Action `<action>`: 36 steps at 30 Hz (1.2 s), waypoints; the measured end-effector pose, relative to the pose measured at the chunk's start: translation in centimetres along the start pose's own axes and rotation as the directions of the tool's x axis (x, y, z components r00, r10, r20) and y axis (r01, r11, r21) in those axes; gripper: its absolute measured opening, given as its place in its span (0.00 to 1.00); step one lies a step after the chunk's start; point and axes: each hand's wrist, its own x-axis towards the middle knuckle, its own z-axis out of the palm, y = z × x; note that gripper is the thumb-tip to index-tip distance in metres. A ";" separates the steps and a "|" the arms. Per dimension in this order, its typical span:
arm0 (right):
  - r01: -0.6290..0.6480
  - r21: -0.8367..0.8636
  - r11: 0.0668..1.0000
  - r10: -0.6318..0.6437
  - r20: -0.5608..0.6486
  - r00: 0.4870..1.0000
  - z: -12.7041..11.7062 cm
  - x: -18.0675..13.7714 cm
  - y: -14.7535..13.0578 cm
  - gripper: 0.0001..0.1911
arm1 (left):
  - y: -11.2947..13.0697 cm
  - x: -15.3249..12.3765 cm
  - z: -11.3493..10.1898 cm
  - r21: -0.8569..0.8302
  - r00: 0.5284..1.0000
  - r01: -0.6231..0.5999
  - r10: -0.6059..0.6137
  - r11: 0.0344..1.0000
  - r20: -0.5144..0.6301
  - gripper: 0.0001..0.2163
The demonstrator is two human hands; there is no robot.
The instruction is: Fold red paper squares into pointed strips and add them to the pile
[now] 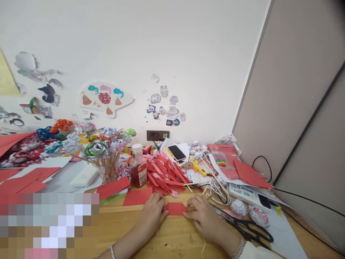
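A small piece of folded red paper (176, 209) lies flat on the wooden table in front of me. Its left end is under the fingers of my left hand (153, 215), which are curled together and press on it. At the other end, my right hand (204, 218) pinches the paper's corner between thumb and fingers. Slanted folds show at the paper's right side. Just behind my left hand lies a larger red sheet (138, 196). Close to my right forearm are black-handled scissors (246, 223), partly hidden by it.
A heap of folded red paper strips (164, 172) rises behind the paper. Around it stand a sauce bottle (138, 172), a cup of sticks (109, 171), a phone (177, 153) and a yellow glue gun (198, 167). Crumpled paper balls (238, 207) and cables (304, 196) lie right.
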 end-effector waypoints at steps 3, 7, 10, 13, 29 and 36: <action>0.027 0.029 0.999 -0.028 0.037 0.999 -0.4 -0.4 0.1 0.12 | -0.2 0.1 -0.3 -0.034 0.999 0.029 -0.030 0.999 -0.016 0.04; 0.084 0.106 0.991 -0.091 0.068 0.994 -0.3 -0.3 -1.0 0.14 | -0.3 0.4 -0.9 0.036 0.995 0.054 -0.051 0.998 -0.089 0.05; 0.126 0.185 0.975 -0.148 0.112 0.983 -0.2 0.2 -2.3 0.15 | -0.4 0.7 -1.2 0.100 0.987 0.044 -0.028 0.994 -0.157 0.05; 0.168 0.231 0.958 -0.210 0.169 0.963 -0.2 0.9 -3.5 0.18 | -0.7 0.9 -1.0 0.074 0.985 0.070 -0.057 0.995 -0.164 0.05; -0.134 0.349 0.927 0.179 -0.099 0.979 3.4 3.6 -2.2 0.24 | 0.1 -0.9 -0.7 -0.063 0.956 -0.264 0.252 0.963 -0.149 0.18; 0.002 0.270 0.963 -0.016 0.053 0.998 0.5 2.5 1.7 0.17 | -0.4 -0.3 -1.3 0.167 0.913 -0.398 0.407 0.902 -0.022 0.04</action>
